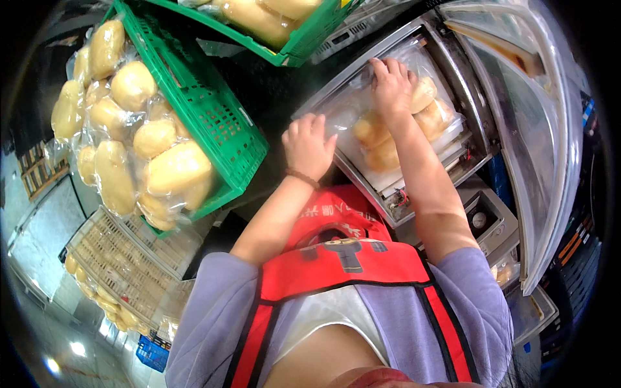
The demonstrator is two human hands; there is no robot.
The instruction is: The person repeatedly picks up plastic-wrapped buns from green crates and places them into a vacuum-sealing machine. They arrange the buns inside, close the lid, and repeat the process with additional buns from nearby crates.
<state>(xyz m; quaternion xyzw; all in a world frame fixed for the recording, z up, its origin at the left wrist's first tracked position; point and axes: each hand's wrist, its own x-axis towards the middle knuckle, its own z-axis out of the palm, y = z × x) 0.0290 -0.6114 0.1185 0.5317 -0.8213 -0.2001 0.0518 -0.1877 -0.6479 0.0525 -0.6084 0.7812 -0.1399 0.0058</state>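
A clear plastic bag [348, 114] of what look like peeled potatoes [433, 119] lies flat in the open chamber of a vacuum sealer [318, 94]. My right hand [392, 87] is on the bag's upper part, fingers bent over the wrinkled film. Whether it pinches the film or only presses it cannot be told. My right forearm hides some of the potatoes. Just left of the chamber's near left rim is my left hand [308, 148], thumb apart from the fingers, with nothing seen in it.
The sealer's clear lid [538, 126] stands raised on the right. A tilted green crate [218, 121] with bagged potatoes [177, 167] stands left, another green crate [286, 57] behind. Beige crates [126, 266] and a blue crate [153, 354] are lower left. A pressure gauge [479, 219] sits below the chamber.
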